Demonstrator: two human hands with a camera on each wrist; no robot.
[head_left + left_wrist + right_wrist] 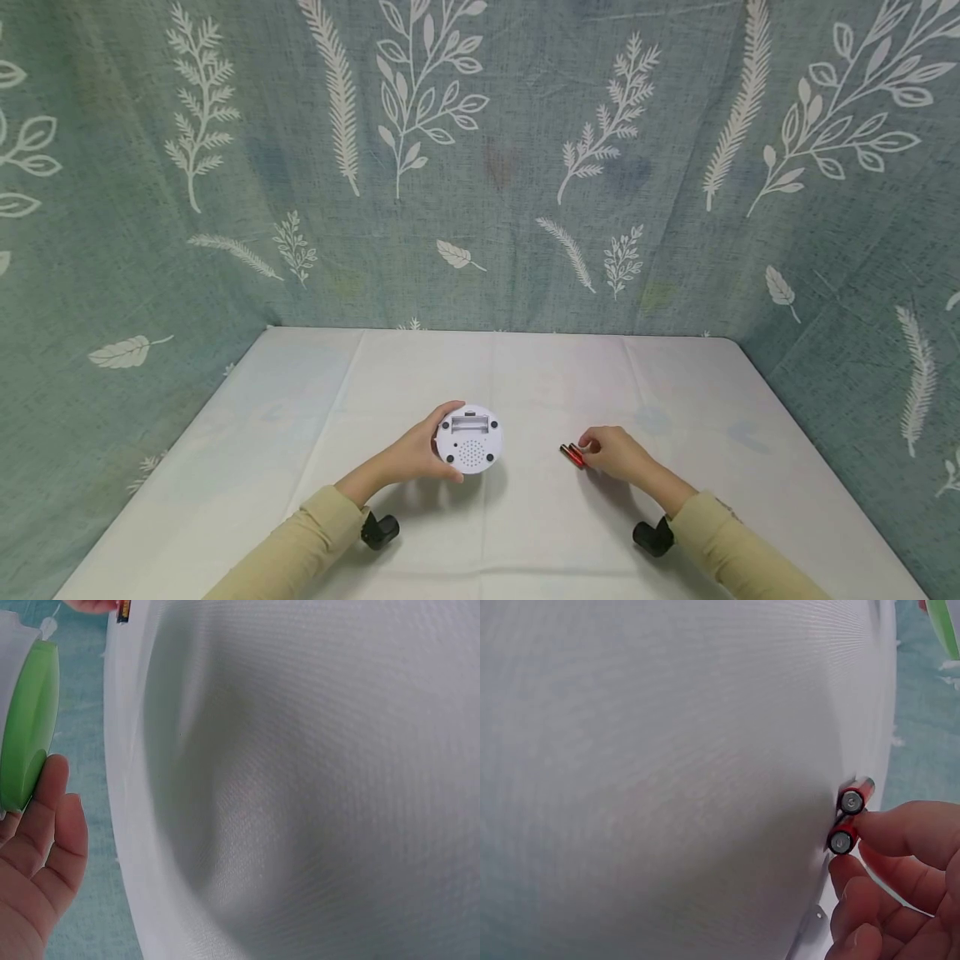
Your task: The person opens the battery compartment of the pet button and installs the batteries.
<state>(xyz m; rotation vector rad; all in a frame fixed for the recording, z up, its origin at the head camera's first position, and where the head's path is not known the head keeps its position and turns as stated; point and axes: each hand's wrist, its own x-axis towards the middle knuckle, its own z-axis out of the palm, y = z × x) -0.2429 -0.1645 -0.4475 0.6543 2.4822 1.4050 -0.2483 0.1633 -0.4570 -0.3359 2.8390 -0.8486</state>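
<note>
My left hand (pixel 414 454) holds a round white device (pixel 470 457) by its edge, above the table. The underside faces the head camera, with an uncovered battery compartment (pixel 470 425), several dark feet and a patch of small holes. The left wrist view shows the device's green face (pixel 30 724). To the right, my right hand (pixel 618 454) pinches a red and black battery (pixel 844 837) between thumb and fingers, low at the tabletop. Against it lies a second battery (pixel 856 796) of the same kind. No battery shows inside the compartment.
A white cloth with creases covers the table (pixel 375 375). Behind and at the sides hangs a green-grey curtain (pixel 495 275) with white leaf prints. A black wrist mount (pixel 380 531) sits on the left wrist and another mount (pixel 653 537) on the right.
</note>
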